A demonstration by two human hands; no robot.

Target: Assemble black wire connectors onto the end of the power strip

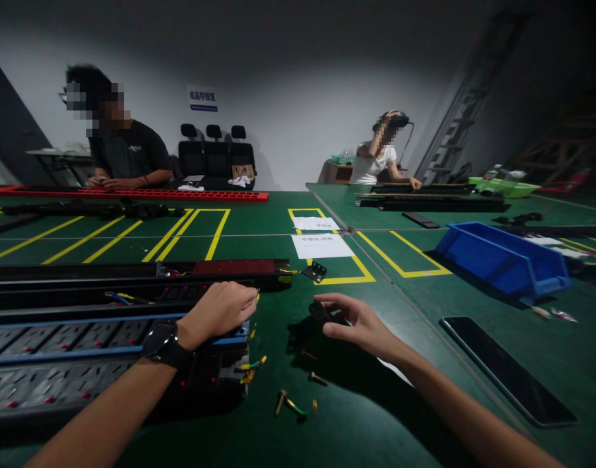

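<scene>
Clock read from the right hand, twelve pointing away from the wearer.

Right hand (359, 325): thumb and forefinger closed on a small black block (320, 312), which sits at the fingertips, about nine to ten o'clock, above the green table (405, 292). Other fingers loosely curled.

Left hand (224, 311): at nine o'clock, fingers bent in, lying over the near end of a blue-edged socket strip (103, 335). A fleck of yellow shows at its fingertips; whether anything is pinched there cannot be told from this angle.

Nearby: loose screws (319, 378) at seven to eight, with a short green-yellow lead (298, 409) beyond them. Phone (507, 369) between three and four; blue bin (502, 263) at two; perforated black plate (315, 272) between ten and eleven.

On handling, a judgement: the block is best kept in a light pinch by its sides, turned until the face wanted is in plain sight. The left hand does well to steady the strip's end without pressing on the yellow terminals (251, 365) at eight to nine. The wrist should travel high enough to clear the screws, since a brushed one would probably roll.
</scene>
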